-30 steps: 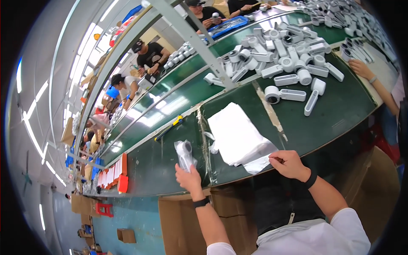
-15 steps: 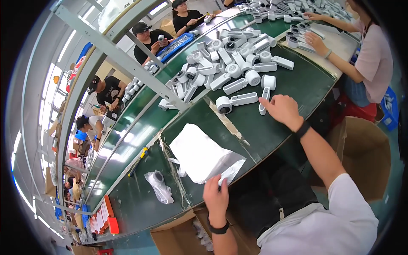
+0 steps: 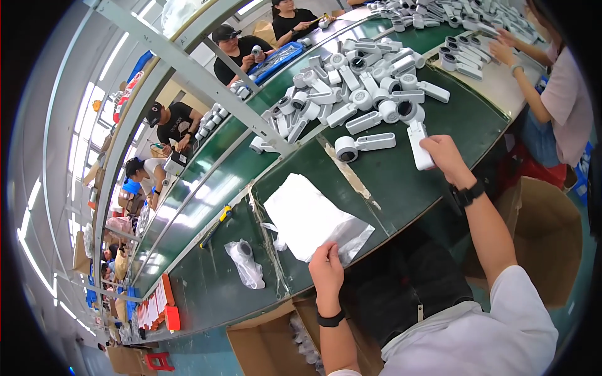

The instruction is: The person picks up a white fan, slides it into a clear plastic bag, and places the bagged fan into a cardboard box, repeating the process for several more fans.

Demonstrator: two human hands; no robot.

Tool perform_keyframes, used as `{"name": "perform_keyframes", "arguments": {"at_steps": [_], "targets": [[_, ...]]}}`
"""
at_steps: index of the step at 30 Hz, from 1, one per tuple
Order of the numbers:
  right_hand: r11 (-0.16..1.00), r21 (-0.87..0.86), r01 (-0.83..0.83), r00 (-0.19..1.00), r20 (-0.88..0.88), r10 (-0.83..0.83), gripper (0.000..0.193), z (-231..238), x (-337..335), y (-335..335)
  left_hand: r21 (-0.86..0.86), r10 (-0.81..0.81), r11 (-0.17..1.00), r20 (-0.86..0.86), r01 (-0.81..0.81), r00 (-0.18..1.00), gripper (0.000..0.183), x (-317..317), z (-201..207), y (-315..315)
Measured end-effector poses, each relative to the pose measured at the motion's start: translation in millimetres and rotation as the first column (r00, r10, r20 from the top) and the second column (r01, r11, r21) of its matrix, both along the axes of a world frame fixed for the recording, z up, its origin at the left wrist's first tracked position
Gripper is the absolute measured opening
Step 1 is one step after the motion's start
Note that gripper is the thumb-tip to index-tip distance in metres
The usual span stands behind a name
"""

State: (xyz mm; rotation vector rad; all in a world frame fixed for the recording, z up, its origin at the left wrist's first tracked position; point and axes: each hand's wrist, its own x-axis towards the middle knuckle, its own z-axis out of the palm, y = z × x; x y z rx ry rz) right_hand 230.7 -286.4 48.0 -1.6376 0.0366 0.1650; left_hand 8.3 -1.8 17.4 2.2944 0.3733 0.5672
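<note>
Your right hand is closed around the lower handle of a white plastic device with a round head and a flat, straight handle, held above the right part of the dark green worktable. Its long axis runs near to far: the handle's end is toward you, the round head away and slightly left.

Your left hand has its fingertips pinched on the near edge of a flat stack of thin white plastic bags. That stack lies to the left of the held device and nearer to you, its length slanting from far left to near right; your left hand is the nearer one to it.

A device wrapped in a clear plastic bag rests left of the stack, apart from it. The heaped pile of similar white devices lies on the far side.
</note>
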Motion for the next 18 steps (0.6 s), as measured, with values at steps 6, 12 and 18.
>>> {"name": "perform_keyframes", "arguments": {"at_steps": [6, 12, 18], "targets": [[0.805, 0.534, -0.259, 0.964, 0.089, 0.251, 0.059, 19.2, -75.2, 30.0, 0.305, -0.097, 0.942, -0.159, 0.142, 0.982, 0.013, -8.7, -0.4, -0.3], [0.773, 0.559, -0.301, 0.941, 0.044, 0.335, 0.055, -2.4, -115.3, 46.9, 0.258, -0.114, 0.957, -0.101, 0.137, 0.988, 0.009, -1.7, -3.6, -4.7], [0.74, 0.58, -0.342, 0.903, -0.014, 0.429, 0.053, -3.7, -127.5, 69.9, 0.185, -0.079, 0.979, -0.023, 0.082, 0.997, 0.015, -4.8, -6.0, 6.8]]}}
